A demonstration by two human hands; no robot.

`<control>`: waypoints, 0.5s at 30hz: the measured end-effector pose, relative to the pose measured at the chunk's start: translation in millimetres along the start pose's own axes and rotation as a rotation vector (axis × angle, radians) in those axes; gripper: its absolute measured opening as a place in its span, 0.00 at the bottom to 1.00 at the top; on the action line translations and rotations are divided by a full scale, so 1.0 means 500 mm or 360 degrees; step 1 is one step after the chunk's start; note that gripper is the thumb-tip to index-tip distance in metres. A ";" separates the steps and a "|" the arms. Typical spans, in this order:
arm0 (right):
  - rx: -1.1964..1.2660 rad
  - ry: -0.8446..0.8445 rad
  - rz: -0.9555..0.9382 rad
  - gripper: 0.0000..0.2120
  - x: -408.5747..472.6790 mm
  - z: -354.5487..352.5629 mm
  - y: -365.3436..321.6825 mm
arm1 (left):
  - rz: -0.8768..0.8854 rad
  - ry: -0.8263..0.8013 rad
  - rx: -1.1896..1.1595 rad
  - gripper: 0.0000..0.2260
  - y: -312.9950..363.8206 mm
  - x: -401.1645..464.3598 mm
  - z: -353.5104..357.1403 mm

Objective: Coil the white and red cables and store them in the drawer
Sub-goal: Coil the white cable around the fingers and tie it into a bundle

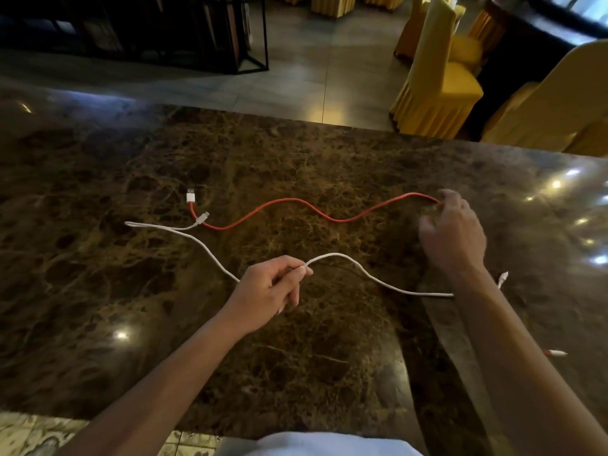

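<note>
The white cable (210,250) is pinched near its middle between the thumb and forefinger of the left hand (271,291), whose other fingers are curled loosely beneath, and at that point it is lifted slightly off the brown marble table (98,291). From the pinch, one length runs toward ten o'clock, bends back on itself at the far left and ends in a small white plug (203,218) lying just beside the red cable (296,209). The other length arches up and trails toward three o'clock, where it passes behind the right forearm; a white connector (502,278) is seen just beyond that arm. The red cable is laid in a loose wave across the table, its white USB plug (190,195) lying at ten o'clock from the left hand, and its right-hand stretch is held by the curled fingers of the right hand (452,232), at two o'clock from the left hand. A red-and-white connector tip (556,352) is seen at the right of the forearm near four o'clock. Beyond the table's far edge, chairs in yellow covers (437,80) are stood on a tiled floor (296,70) at one o'clock, and a dark metal-framed shelf (164,31) is placed at eleven o'clock.
</note>
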State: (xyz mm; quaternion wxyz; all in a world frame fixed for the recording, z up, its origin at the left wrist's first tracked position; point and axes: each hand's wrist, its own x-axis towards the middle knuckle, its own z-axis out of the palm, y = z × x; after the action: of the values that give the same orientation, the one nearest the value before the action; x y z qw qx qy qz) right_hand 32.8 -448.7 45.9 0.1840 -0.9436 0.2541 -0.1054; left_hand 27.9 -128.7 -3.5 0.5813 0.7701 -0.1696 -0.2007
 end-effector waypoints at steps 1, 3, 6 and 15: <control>0.0156 -0.0081 -0.0157 0.21 -0.024 -0.006 -0.030 | 0.0004 0.0004 0.0035 0.08 0.002 -0.001 0.003; 0.0471 -0.0503 -0.0497 0.16 -0.084 -0.020 -0.095 | -0.0003 0.0020 0.0030 0.08 0.013 -0.001 0.012; 0.0518 -0.1050 -0.0817 0.13 -0.143 -0.017 -0.158 | 0.0017 0.0098 0.0062 0.08 0.043 0.004 0.004; 0.0607 -0.1125 -0.1038 0.05 -0.123 0.011 -0.142 | 0.0120 0.0149 0.0255 0.07 0.050 -0.020 -0.068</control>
State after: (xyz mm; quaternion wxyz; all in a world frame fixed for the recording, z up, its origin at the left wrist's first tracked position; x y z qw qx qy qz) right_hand 13.4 -358.3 62.9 0.3850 -0.9014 -0.1546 0.1235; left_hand 35.7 -102.3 29.9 0.5322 0.8158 -0.1865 -0.1282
